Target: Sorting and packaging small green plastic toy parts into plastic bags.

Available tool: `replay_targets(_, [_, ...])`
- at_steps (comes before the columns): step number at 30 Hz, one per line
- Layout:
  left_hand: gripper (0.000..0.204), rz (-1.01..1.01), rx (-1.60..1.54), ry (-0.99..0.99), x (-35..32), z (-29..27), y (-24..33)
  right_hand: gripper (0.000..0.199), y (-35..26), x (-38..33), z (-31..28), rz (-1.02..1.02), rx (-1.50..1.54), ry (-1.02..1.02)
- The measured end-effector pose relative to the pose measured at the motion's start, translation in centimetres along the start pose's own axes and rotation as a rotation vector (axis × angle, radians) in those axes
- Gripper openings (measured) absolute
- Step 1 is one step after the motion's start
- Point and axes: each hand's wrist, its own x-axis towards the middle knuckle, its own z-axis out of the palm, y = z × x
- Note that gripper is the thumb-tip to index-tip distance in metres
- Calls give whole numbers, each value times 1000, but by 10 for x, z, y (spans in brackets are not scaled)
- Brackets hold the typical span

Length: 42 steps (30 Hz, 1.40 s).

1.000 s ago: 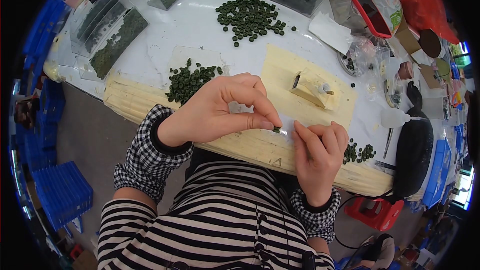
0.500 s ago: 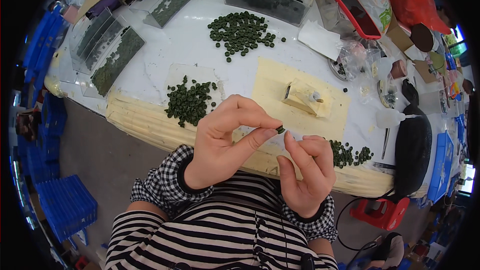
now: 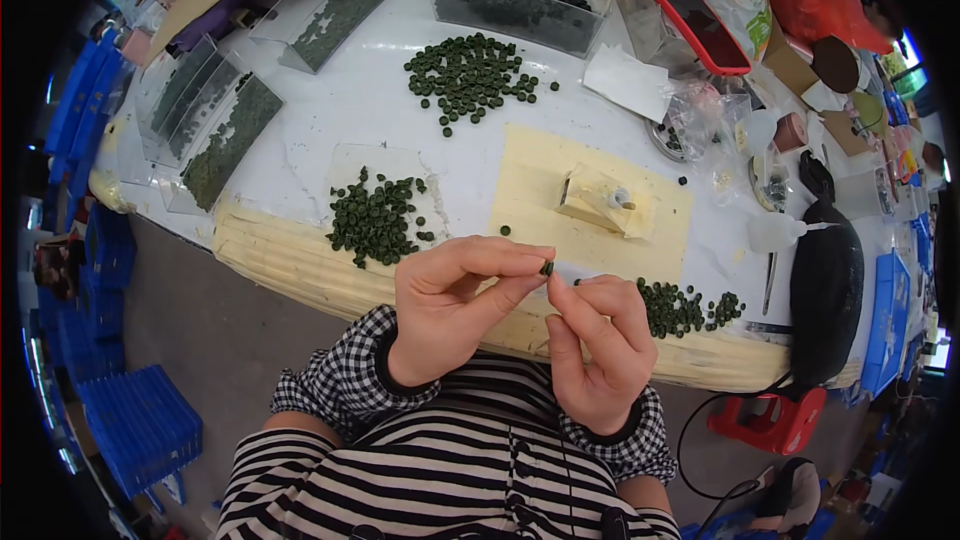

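My left hand (image 3: 455, 300) pinches a small dark green round piece (image 3: 547, 268) between thumb and index finger, above the table's near edge. Beside it, my right hand (image 3: 605, 345) has its index fingertip up against the piece or just short of it. The right thumb stands apart from that finger, and the other fingers are curled. A dark speck shows by the right middle fingertip, too small to name. Close to the left hand lies a pile of dark green pieces (image 3: 375, 218) on a clear sheet. A smaller group of green pieces (image 3: 675, 308) lies beyond the right hand.
A taped block with a small post (image 3: 600, 202) sits on a yellow sheet (image 3: 530, 165). Farther back are another pile of green pieces (image 3: 470, 75) and clear bins (image 3: 520, 15). A red-edged phone (image 3: 690, 15), white bottle (image 3: 775, 233) and black bag (image 3: 828, 290) stand right.
My left hand has come slightly lower with the green piece. My right index fingertip has closed in on the piece. A single green piece on the yellow sheet has come into sight.
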Motion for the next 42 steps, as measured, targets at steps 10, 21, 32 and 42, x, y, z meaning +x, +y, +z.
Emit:
replay_targets(10, [17, -53, -154, 10, 0, -2, -4, 36, 0, 0, -2, 43, 50, -36])
replay_targets(21, [19, -21, -132, 20, -1, -1, -6, 38, 2, 2, 0, 24, 51, -5])
replay_targets(32, [22, 65, -64, 29, 1, 1, -8, 40, 3, 2, 0, 45, 56, -14])
replay_targets(42, [22, 88, -12, 23, 1, 0, -8, 40, 2, 2, 0, 65, 53, -28])
